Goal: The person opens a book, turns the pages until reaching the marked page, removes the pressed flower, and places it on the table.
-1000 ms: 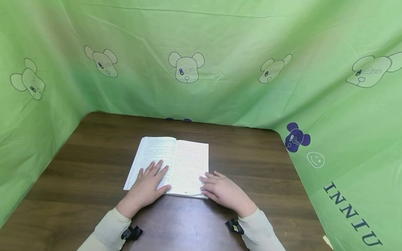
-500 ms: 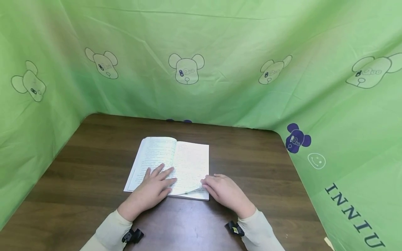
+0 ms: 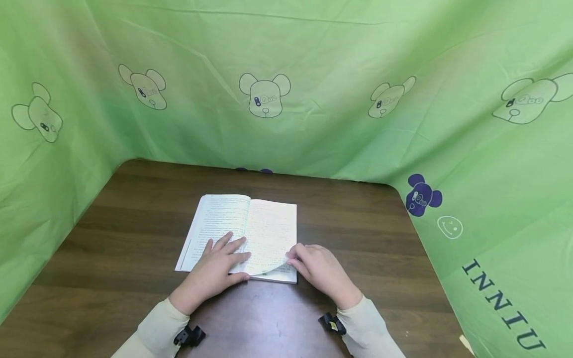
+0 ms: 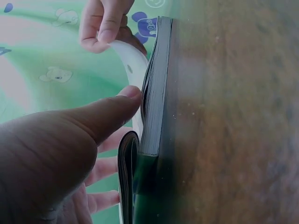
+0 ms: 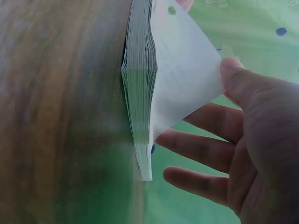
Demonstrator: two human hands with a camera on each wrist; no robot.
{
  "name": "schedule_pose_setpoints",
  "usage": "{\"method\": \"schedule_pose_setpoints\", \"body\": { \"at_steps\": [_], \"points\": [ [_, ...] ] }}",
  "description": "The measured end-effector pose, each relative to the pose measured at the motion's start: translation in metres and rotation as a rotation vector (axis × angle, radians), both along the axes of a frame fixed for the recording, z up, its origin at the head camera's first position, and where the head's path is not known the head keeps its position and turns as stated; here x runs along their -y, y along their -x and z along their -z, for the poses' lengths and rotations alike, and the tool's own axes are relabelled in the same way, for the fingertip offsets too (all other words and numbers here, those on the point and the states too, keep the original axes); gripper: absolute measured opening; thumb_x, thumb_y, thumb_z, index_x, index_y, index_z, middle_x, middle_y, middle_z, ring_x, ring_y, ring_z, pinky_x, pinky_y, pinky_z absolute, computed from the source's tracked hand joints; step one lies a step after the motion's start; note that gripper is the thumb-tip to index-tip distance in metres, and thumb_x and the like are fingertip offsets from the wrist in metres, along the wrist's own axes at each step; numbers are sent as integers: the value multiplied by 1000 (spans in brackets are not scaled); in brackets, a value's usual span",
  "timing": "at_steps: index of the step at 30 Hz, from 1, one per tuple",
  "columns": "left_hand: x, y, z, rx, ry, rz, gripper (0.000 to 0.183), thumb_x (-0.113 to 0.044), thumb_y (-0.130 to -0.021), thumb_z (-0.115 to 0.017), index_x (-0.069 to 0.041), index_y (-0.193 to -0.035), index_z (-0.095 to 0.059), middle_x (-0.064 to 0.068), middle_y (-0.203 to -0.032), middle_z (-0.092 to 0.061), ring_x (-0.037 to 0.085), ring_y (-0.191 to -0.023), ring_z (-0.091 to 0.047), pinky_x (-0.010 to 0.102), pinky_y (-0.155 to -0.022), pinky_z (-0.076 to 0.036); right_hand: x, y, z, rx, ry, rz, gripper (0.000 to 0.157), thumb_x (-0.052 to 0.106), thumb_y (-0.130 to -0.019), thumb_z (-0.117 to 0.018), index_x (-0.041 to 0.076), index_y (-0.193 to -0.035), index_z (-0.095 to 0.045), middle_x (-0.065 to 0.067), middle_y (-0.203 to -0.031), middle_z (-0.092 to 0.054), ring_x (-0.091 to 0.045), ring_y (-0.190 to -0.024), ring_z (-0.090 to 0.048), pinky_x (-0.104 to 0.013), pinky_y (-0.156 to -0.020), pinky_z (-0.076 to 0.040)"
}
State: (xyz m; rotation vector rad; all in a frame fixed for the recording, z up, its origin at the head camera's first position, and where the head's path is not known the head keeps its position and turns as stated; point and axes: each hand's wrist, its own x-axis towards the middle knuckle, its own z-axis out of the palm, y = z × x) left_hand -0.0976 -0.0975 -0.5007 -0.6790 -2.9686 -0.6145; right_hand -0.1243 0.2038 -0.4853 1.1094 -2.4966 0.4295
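An open book (image 3: 273, 223) with printed pages lies on the brown table. My left hand (image 3: 215, 271) rests with spread fingers on the left page near the spine, its thumb at the book's lower edge. At the lower right corner, my right hand (image 3: 322, 271) pinches the lifted corner of a page (image 5: 187, 70) between thumb and finger. That page curves up off the thick block of pages (image 5: 140, 79) beneath. In the left wrist view the left thumb (image 4: 117, 109) lies close to the page edges, and the right hand holds the raised corner beyond it.
The wooden table (image 3: 367, 228) extends around the book on all sides. A green curtain (image 3: 313, 139) with cartoon bear heads hangs behind it and along both sides. Black wrist cameras sit on both cream sleeves (image 3: 156, 328).
My right hand has lifted the lower right page corner from the book and now pinches it. My left hand has shifted right, toward the spine.
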Motion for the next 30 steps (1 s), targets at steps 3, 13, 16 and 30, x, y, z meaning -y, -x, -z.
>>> {"method": "schedule_pose_setpoints", "body": {
  "at_steps": [3, 13, 16, 30],
  "points": [
    [-1, 0, -1, -6, -1, -3, 55, -56, -88, -75, -25, -132, -72, 2, -158, -49, 36, -153, -31, 75, -114, -22, -1, 0, -2, -9, 26, 21, 32, 34, -88, -81, 15, -107, -64, 7, -101, -77, -11, -88, -73, -36, -87, -57],
    [2, 0, -3, -127, 23, 78, 40, -47, -89, -77, -24, -122, -77, -1, -153, -54, 36, -150, -37, 76, -111, -27, -5, 2, 1, -46, 98, 65, 55, 52, -89, -73, 13, -127, -65, 1, -120, -75, -19, -102, -73, -39, -95, -55],
    [4, 2, -3, -256, 53, 178, 38, -37, -89, -79, -25, -124, -75, -1, -153, -54, 34, -147, -42, 73, -110, -33, -5, 2, 1, -43, 140, 70, 58, 54, -90, -72, 13, -129, -65, 0, -125, -73, -19, -107, -72, -40, -97, -54],
    [6, 4, -7, -450, -168, 161, 86, -15, -83, -63, -4, -160, -26, 12, -169, -25, 30, -148, -38, 57, -114, -37, -5, 0, -4, 103, 109, 124, 68, 62, -93, -64, 12, -139, -59, -3, -144, -62, -23, -132, -59, -47, -108, -46]
  ]
}}
